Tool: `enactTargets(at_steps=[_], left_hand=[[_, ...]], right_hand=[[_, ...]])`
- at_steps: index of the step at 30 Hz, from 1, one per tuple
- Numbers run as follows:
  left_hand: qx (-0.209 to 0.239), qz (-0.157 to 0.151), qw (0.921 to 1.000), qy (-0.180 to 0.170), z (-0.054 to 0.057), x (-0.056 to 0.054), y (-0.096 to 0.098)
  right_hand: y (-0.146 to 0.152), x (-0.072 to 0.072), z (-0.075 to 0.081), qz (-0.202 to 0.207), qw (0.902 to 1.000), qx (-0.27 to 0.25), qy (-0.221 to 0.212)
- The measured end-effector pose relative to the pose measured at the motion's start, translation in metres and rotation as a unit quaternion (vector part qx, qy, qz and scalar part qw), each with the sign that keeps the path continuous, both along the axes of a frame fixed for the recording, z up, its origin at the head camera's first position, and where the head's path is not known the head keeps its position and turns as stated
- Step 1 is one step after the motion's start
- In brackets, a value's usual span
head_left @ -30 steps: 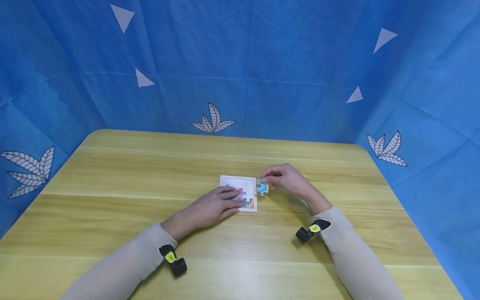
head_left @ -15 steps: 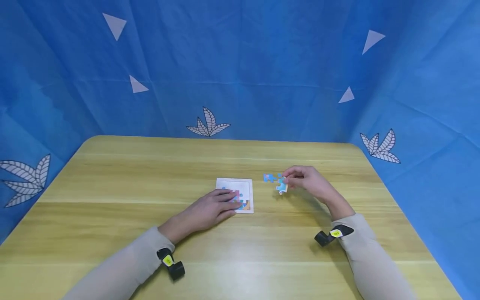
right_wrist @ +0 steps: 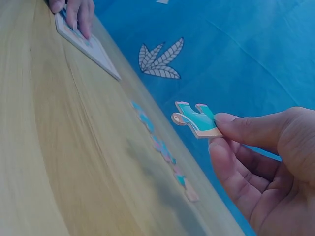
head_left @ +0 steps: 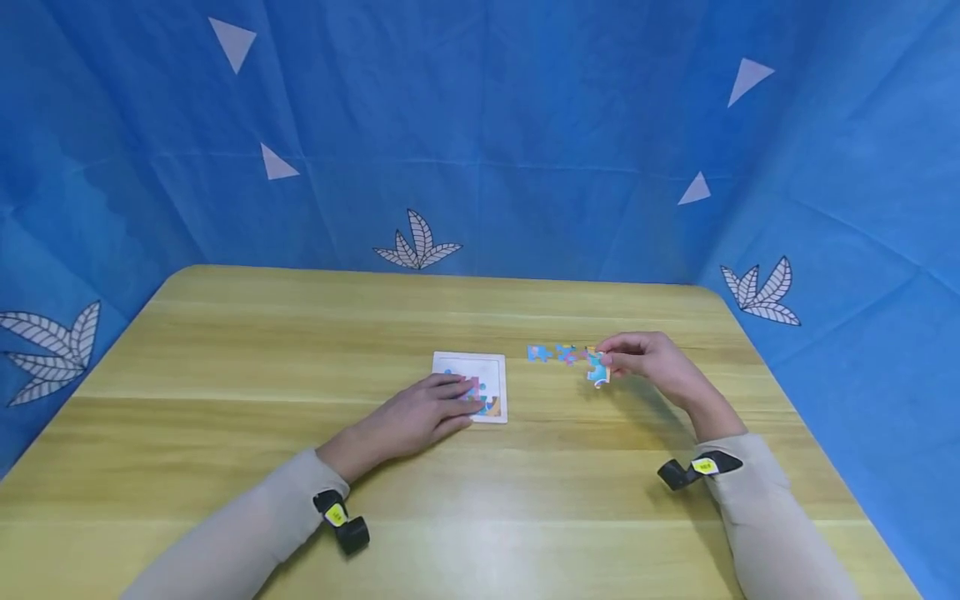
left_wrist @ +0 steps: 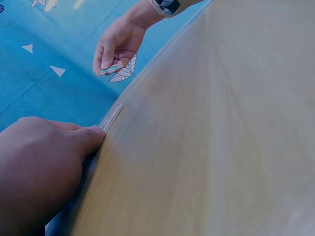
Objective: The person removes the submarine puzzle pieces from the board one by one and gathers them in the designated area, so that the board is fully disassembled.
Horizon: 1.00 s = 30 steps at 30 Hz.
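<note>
My right hand (head_left: 660,371) pinches a teal puzzle piece (right_wrist: 197,120) between thumb and fingers. The piece is held above the table, to the right of the puzzle tray. My left hand (head_left: 416,414) lies with its fingers extended over the square white puzzle tray (head_left: 491,367), covering its lower left part. Several coloured pieces show in the tray's lower part around the fingers. To the right of the tray, several loose pieces lie in a row on the table: a blue piece (head_left: 537,353) nearest the tray, then a blue and pink piece (head_left: 566,353). Another is partly hidden by the held piece.
A wood-grain table (head_left: 480,508) spreads beneath both hands. Behind it and at the sides hangs a blue cloth (head_left: 570,108) with white triangles and leaf drawings. Each wrist wears a black strap-on camera, such as the right wrist camera (head_left: 678,475).
Holding the teal puzzle piece, my right hand has moved right, away from the tray and along the row of loose pieces, which has come into view. My left hand stays on the tray.
</note>
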<state>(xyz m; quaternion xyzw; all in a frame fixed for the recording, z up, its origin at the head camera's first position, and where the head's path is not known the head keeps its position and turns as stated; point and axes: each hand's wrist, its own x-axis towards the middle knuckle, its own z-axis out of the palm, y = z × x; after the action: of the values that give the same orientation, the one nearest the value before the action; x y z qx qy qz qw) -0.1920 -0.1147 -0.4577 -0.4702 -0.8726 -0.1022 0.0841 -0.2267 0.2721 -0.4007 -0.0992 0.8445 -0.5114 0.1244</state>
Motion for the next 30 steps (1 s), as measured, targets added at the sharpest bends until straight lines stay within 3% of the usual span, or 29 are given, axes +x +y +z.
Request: enactTargets(at_steps=[9, 16, 26, 30], left_hand=[[0.004, -0.004, 1.0000, 0.001, -0.001, -0.002, 0.000], [0.015, -0.007, 0.9999, -0.001, 0.000, -0.001, -0.001], [0.015, 0.001, 0.9996, -0.025, 0.002, 0.000, -0.001], [0.020, 0.014, 0.9985, -0.050, 0.003, -0.001, -0.001]], right_hand=[[0.013, 0.000, -0.005, -0.001, 0.9998, 0.009, -0.016], [0.016, -0.001, -0.009, -0.004, 0.9986, 0.049, -0.019], [0.016, -0.009, -0.023, -0.028, 0.9981, 0.050, -0.019], [0.015, -0.010, -0.027, -0.045, 0.9970, 0.062, -0.012]])
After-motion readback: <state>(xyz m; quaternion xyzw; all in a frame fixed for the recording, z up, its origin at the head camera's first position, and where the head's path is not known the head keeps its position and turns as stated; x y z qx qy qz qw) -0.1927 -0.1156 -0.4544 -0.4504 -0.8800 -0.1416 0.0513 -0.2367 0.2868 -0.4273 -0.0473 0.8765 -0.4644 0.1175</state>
